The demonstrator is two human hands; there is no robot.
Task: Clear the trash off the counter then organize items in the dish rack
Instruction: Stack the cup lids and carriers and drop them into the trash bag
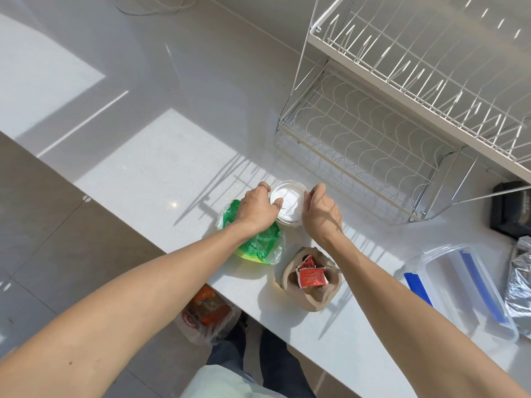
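Observation:
A small clear round container with a white inside stands on the white counter. My left hand grips its left rim, thumb over the edge. My right hand holds its right side with curled fingers. Under my left wrist lies a crumpled green and clear plastic bag. Nearer me sits a brown paper cup holder with red sauce packets in it. The white two-tier wire dish rack stands at the back right, both tiers bare.
A clear lidded box with blue clips lies at the right, beside crumpled foil. A black object sits by the rack's foot. A plastic bag with orange contents hangs or rests below the counter edge by my legs.

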